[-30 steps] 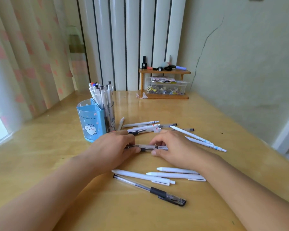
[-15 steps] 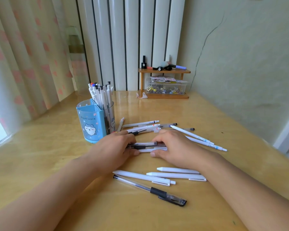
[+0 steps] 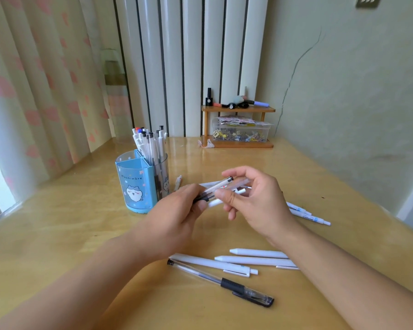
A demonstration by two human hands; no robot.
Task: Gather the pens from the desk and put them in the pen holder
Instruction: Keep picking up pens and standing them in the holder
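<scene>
Item: small bundle of white and clear plastic pens [image 3: 221,191], now lifted off the yellow wooden desk [image 3: 57,234]; left hand [image 3: 177,217] and right hand [image 3: 255,201] both clamp it (blue cartoon pen holder [image 3: 138,184] just beside, next stop).

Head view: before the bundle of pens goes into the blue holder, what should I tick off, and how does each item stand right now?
1. Bundle of clear and white pens lifted off the yellow wooden desk: ok.
2. Left hand grips the bundle's near end: ok.
3. Right hand pinches it with thumb and fingers: ok.
4. Blue plastic pen holder with a cartoon cat upright, to the left of the hands: ok.
5. Free room in the holder: front compartment's inside not visible, rear one crowded with pens: cannot tell.
6. All pens gathered: not ok; the clear pen with a black grip lies on the desk, among others.
</scene>
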